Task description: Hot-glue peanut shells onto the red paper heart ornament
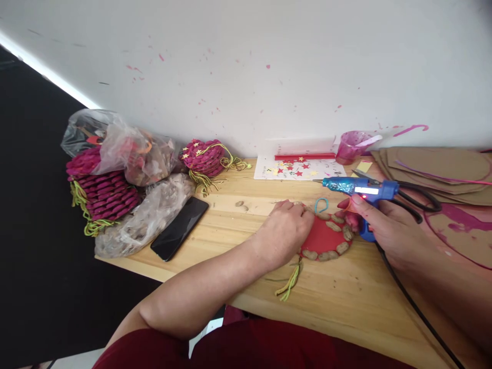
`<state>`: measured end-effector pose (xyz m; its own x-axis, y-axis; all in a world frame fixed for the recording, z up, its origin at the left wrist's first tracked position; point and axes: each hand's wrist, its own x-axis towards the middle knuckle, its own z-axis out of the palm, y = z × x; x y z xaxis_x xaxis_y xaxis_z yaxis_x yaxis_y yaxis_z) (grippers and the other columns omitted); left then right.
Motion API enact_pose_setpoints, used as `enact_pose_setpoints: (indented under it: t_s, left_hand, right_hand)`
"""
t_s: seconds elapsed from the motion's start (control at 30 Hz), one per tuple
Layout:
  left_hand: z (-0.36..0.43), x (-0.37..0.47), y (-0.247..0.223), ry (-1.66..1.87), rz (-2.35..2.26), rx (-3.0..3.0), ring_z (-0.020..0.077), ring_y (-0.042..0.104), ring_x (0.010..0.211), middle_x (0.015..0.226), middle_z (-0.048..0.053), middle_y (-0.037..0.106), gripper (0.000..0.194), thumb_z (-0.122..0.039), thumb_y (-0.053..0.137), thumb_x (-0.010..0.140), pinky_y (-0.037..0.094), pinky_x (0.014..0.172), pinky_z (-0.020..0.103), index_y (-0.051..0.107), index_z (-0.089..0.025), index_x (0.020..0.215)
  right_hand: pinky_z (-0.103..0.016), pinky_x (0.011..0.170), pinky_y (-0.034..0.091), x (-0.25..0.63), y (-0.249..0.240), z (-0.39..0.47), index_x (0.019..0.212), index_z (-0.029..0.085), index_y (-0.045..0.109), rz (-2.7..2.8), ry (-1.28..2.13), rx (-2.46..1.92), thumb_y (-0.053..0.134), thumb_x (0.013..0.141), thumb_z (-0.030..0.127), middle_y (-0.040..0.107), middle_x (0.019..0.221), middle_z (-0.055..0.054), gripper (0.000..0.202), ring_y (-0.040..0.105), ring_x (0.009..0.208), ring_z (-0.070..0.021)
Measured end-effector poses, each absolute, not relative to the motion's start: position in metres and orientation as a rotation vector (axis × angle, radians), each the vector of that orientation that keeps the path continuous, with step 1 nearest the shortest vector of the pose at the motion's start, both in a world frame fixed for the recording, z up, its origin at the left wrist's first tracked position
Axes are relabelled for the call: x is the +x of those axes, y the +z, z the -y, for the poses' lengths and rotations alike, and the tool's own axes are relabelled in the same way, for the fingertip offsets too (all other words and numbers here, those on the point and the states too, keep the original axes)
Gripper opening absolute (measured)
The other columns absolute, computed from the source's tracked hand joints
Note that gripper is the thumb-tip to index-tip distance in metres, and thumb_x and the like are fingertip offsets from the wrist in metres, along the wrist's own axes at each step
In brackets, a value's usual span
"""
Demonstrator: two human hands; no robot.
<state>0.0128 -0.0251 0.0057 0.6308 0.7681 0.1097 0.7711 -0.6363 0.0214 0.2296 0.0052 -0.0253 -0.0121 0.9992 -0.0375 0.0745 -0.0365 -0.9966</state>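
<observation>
A red disc (326,237) lies on the wooden table, ringed by several peanut shells (328,255) along its edge, with a yellow-green tassel (290,282) at its lower left. My left hand (286,230) rests over the disc's left side, fingers curled down at the rim; what they hold, if anything, is hidden. Wrapped round a blue glue gun (378,190), my right hand (388,225) is just right of the disc, and the gun's nozzle points left above the disc's far edge. A small light-blue loop (321,205) lies behind the disc.
At the left are plastic bags (146,220), magenta woven pieces (109,195) and a black phone (180,228). Behind are paper with stars (265,166) and a pink-stained cup (349,147). Cardboard (442,164) and black-handled scissors (418,190) lie right; the gun's cord (411,302) crosses the front right.
</observation>
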Motion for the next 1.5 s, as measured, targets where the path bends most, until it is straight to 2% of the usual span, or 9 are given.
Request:
enact_pose_setpoints:
  t_s: [0.27,0.37,0.6,1.03,1.23,1.3,1.4,1.5]
  left_hand:
    - [0.023,0.010,0.006,-0.238,1.332,-2.852,0.0261,0.066,0.103,0.108,0.013,0.071,0.024,-0.002,0.051,0.094,0.054,0.098,0.042,0.063,-0.011,0.114]
    - [0.021,0.008,0.002,-0.312,1.322,-2.837,0.0265,0.066,0.100,0.105,0.012,0.071,0.027,-0.001,0.052,0.094,0.055,0.094,0.042,0.063,-0.011,0.116]
    - [0.022,0.007,0.000,-0.381,1.291,-2.841,0.0242,0.068,0.095,0.102,0.009,0.071,0.031,0.002,0.052,0.092,0.057,0.090,0.039,0.064,-0.014,0.117]
    - [0.020,0.004,-0.004,-0.455,1.277,-2.857,0.0237,0.071,0.097,0.106,0.010,0.075,0.037,0.001,0.047,0.093,0.058,0.092,0.039,0.065,-0.015,0.121]
    - [0.003,-0.011,0.002,-0.824,1.581,-2.734,0.0201,0.075,0.093,0.105,0.007,0.079,0.031,-0.015,0.052,0.097,0.058,0.087,0.032,0.067,-0.019,0.123]
    - [-0.007,-0.027,0.015,-0.891,1.656,-2.545,0.0216,0.074,0.094,0.104,0.008,0.080,0.024,-0.023,0.054,0.098,0.056,0.089,0.034,0.072,-0.019,0.114]
    - [-0.015,-0.059,0.041,-0.649,1.951,-2.254,0.0246,0.073,0.087,0.091,0.008,0.079,0.022,-0.033,0.058,0.097,0.053,0.082,0.035,0.075,-0.020,0.092]
    - [-0.015,-0.089,0.059,-0.467,2.181,-2.135,0.0243,0.072,0.083,0.085,0.007,0.079,0.021,-0.033,0.060,0.095,0.051,0.077,0.033,0.077,-0.021,0.091]
  right_hand:
    - [-0.026,0.052,0.040,0.224,-0.017,-0.002,0.079,0.020,0.067,1.217,1.235,-1.291,0.077,0.076,0.070,0.058,0.060,0.001,0.051,0.051,0.055,-0.0128]
    - [-0.027,0.053,0.043,0.223,-0.016,-0.002,0.080,0.021,0.066,1.253,1.251,-1.287,0.073,0.079,0.070,0.058,0.061,0.001,0.050,0.052,0.055,-0.0134]
    - [-0.026,0.052,0.041,0.224,-0.015,-0.001,0.081,0.023,0.064,1.279,1.264,-1.217,0.072,0.083,0.068,0.058,0.061,0.003,0.046,0.050,0.055,-0.0123]
    - [-0.024,0.049,0.039,0.223,-0.016,-0.003,0.081,0.022,0.061,1.244,1.312,-1.189,0.073,0.078,0.072,0.058,0.060,0.004,0.051,0.051,0.052,-0.0115]
    - [-0.025,0.049,0.039,0.225,-0.017,-0.004,0.081,0.023,0.062,1.218,1.308,-1.192,0.074,0.076,0.074,0.057,0.058,0.004,0.053,0.052,0.053,-0.0123]
    - [-0.025,0.050,0.041,0.225,-0.017,-0.004,0.082,0.023,0.063,1.206,1.313,-1.184,0.075,0.074,0.074,0.057,0.057,0.004,0.053,0.053,0.054,-0.0129]
    - [-0.026,0.049,0.041,0.226,-0.018,-0.005,0.079,0.022,0.065,1.190,1.308,-1.187,0.076,0.073,0.074,0.056,0.055,0.004,0.054,0.050,0.051,-0.0126]
    - [-0.026,0.051,0.043,0.227,-0.020,-0.006,0.078,0.019,0.065,1.187,1.291,-1.214,0.080,0.073,0.070,0.058,0.056,0.002,0.053,0.053,0.052,-0.0131]
